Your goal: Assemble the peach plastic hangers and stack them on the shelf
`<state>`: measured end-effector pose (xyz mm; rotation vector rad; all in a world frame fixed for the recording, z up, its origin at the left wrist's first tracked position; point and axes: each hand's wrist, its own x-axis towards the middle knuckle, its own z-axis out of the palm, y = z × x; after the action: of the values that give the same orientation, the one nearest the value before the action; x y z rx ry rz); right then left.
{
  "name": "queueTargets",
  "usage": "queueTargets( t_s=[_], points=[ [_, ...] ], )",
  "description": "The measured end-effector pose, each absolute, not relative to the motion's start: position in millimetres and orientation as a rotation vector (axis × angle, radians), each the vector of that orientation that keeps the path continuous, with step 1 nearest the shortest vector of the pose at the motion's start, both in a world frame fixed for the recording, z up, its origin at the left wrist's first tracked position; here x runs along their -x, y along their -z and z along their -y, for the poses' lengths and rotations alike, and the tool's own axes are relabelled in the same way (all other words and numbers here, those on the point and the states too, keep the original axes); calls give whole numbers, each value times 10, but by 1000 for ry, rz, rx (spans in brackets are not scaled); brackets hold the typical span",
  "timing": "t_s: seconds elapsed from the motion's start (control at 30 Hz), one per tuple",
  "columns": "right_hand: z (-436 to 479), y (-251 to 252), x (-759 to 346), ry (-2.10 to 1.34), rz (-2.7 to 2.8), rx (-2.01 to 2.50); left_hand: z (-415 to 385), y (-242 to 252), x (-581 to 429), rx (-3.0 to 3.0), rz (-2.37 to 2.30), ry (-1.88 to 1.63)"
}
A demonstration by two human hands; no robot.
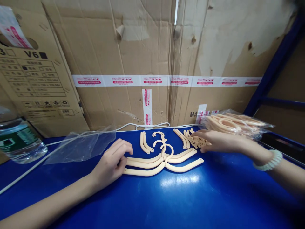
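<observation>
My left hand (111, 160) is at the left ends of the beige plastic hangers, fingers loosely curled, with a gap between thumb and index finger. Its thumb is beside the end of the nearest hanger (143, 172); I cannot tell whether they touch. A few hangers lie stacked with hooks overlapping in the middle. My right hand (203, 138) reaches over a pile of small beige pieces (194, 141), fingers and thumb apart, fingertips at the pieces. Left of that pile are loose curved hanger arms (183, 139). Separate hooks (160, 137) and another pair of arms (145, 143) lie behind the hangers.
A clear bag of beige parts (232, 124) sits behind my right wrist. On the left are an empty-looking clear plastic bag (83, 146), a large water bottle (20, 140) and a white cable (26, 171). Cardboard (124, 57) stands along the back of the blue table (152, 206).
</observation>
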<state>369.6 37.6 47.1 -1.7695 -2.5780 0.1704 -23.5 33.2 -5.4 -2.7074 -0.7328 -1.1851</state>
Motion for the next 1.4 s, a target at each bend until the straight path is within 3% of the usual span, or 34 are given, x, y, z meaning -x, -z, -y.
queueTargets(
  t_s=[0.6,1.03,1.4],
  points=[
    [-592,-307,-3794,-151,2551,1644,-332,36,221,2703,730,1180],
    [-571,-350,-3667,103,2361,1453,-340,61,229,2735,786,1182],
    [-718,-291,-3172,28,2414,1158,-521,-162,249,2807,836,949]
  ],
)
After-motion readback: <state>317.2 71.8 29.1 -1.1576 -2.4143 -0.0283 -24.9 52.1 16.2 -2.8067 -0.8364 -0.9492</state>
